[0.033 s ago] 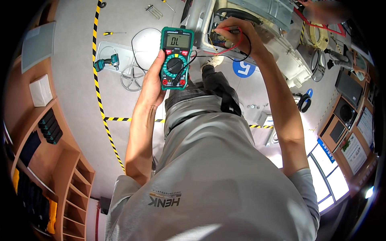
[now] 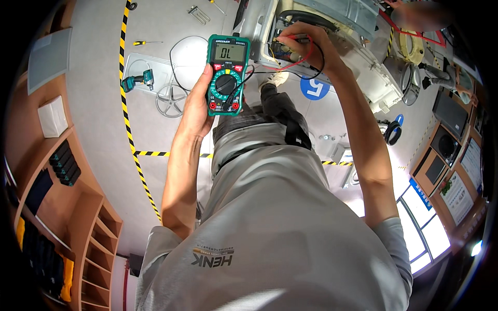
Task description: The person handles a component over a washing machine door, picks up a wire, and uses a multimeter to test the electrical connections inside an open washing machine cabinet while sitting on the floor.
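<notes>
My left hand [image 2: 198, 98] is closed around a green and black digital multimeter [image 2: 226, 75], held upright with its lit screen and round dial facing me. Red and black test leads run from it across to my right hand [image 2: 306, 44]. Those fingers pinch the test probes, of which a red probe [image 2: 299, 37] shows; their tips are hidden. The right hand reaches into the open side of a pale appliance [image 2: 358, 67] with its panel off. Inside are a thick black hose [image 2: 307, 18] and thin wires, one of them yellow.
On the floor at left lie a cordless drill [image 2: 139, 81], a spoked pulley wheel [image 2: 170, 100], a yellow-handled screwdriver [image 2: 140, 43] and a heating element [image 2: 199, 15]. Wooden shelving [image 2: 96, 238] stands at far left. Another person [image 2: 456, 80] is at the far right.
</notes>
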A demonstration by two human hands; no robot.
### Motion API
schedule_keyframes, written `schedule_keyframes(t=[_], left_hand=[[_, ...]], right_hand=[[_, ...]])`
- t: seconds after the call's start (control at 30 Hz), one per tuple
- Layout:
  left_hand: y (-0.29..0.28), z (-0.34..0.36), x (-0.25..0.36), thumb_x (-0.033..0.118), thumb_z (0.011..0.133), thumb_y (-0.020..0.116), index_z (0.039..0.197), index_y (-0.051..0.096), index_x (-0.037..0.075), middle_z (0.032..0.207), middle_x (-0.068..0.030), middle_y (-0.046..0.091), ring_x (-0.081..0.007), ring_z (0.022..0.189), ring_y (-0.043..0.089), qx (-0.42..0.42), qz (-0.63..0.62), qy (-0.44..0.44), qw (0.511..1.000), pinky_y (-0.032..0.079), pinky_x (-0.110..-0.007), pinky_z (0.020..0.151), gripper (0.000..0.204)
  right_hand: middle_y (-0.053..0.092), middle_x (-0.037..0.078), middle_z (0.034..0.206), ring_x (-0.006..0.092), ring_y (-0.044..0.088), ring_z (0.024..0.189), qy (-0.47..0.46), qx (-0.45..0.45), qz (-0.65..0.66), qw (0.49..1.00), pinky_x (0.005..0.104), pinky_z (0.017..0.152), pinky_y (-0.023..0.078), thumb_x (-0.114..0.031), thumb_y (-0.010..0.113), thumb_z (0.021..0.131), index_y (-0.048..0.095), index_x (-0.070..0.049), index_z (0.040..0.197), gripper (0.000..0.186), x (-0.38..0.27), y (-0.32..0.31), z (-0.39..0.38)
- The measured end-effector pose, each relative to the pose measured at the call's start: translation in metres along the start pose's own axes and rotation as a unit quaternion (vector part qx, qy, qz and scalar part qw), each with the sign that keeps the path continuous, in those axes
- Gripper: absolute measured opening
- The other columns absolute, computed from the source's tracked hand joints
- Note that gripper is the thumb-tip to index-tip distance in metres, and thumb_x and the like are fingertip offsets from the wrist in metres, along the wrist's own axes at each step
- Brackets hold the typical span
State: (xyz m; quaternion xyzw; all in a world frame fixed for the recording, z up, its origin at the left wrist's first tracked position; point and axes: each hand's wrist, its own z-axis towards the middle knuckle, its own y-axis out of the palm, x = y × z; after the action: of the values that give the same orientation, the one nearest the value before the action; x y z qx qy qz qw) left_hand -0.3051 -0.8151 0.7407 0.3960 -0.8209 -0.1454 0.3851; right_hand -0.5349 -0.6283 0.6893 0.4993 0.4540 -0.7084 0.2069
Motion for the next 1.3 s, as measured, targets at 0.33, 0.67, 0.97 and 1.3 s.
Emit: schedule_keyframes(t=[0.33,0.67,0.97,1.3], left_hand=[[-0.001,0.001,-0.001,0.056,0.098,0.034,0.130,0.050,0.008,0.100,-0.0194,0.067,-0.0276,0.077,0.070,-0.012,-0.002,-0.003,1.000,0.061,-0.036,0.062,0.060],[-0.003,0.001,-0.004,0.056,0.098,0.033,0.128,0.052,0.006,0.100,-0.0186,0.068,-0.0264,0.078,0.070,-0.013,-0.007,-0.002,1.000,0.060,-0.036,0.063,0.061],[-0.002,0.000,-0.005,0.055,0.099,0.033,0.126,0.054,0.005,0.099,-0.0160,0.068,-0.0239,0.078,0.070,-0.010,-0.022,-0.004,1.000,0.059,-0.035,0.064,0.060],[-0.012,-0.003,-0.006,0.058,0.098,0.030,0.122,0.055,0.006,0.097,-0.0157,0.068,-0.0250,0.079,0.070,-0.011,-0.026,0.007,1.000,0.060,-0.035,0.063,0.063]], right_hand=[[0.067,0.004,0.081,0.0103,0.061,0.072,0.028,0.007,-0.004,1.000,0.0245,0.066,0.048,-0.007,0.072,0.082,0.066,-0.003,0.089,0.010,-0.008,0.002,-0.001],[0.067,0.005,0.086,0.0102,0.062,0.076,0.053,0.019,-0.019,0.998,0.0245,0.068,0.050,-0.009,0.073,0.082,0.067,-0.005,0.092,0.013,-0.005,0.004,-0.006],[0.067,0.005,0.080,0.0114,0.063,0.073,0.020,0.019,-0.020,0.999,0.0249,0.068,0.050,-0.013,0.074,0.081,0.068,-0.004,0.089,0.013,0.017,0.004,0.000],[0.067,0.005,0.074,0.0096,0.061,0.069,0.125,0.014,-0.085,0.988,0.0238,0.067,0.049,-0.020,0.075,0.080,0.071,-0.003,0.089,0.019,0.002,0.005,0.004]])
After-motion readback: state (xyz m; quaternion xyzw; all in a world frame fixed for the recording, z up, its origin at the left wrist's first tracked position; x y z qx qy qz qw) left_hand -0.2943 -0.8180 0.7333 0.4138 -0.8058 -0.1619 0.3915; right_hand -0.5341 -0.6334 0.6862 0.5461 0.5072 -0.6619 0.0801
